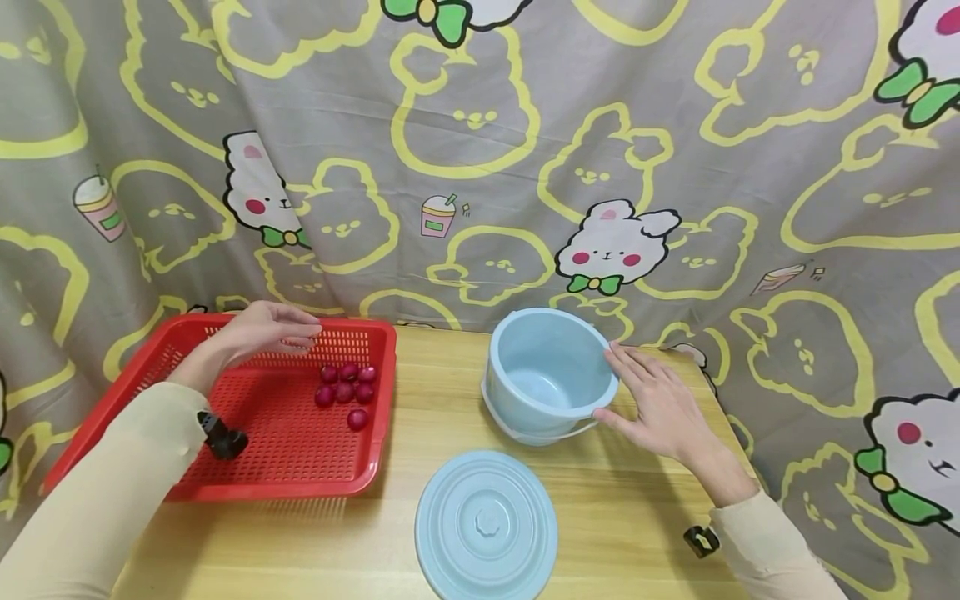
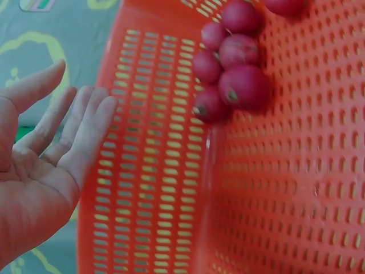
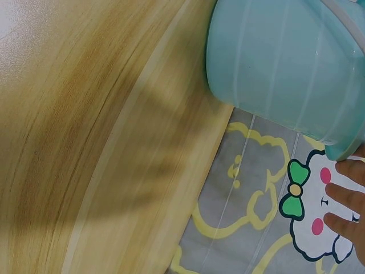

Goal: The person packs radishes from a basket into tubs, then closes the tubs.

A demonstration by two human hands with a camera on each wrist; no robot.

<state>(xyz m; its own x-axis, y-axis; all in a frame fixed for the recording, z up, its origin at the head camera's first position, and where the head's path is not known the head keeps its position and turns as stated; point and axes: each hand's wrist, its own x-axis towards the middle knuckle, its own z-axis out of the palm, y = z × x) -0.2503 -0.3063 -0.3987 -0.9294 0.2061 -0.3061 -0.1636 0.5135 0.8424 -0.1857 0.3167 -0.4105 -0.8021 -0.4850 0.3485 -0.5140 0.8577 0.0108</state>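
Observation:
Over the back of the red plastic basket hovers my left hand, its fingers extended and holding nothing. Several round red radishes are grouped at the basket's right side; the left wrist view shows these radishes apart from the left hand. On the right, a light blue bucket stands upright without its lid, its inside visible and bare. My right hand touches the bucket's right rim with outstretched fingers and thumb. In the right wrist view, the fingers lie close to the rim.
A round light blue lid with a centre knob lies flat on the wooden table, in front of the bucket. The bucket's handle hangs down at its front. A grey curtain with cartoon animals stands behind the table.

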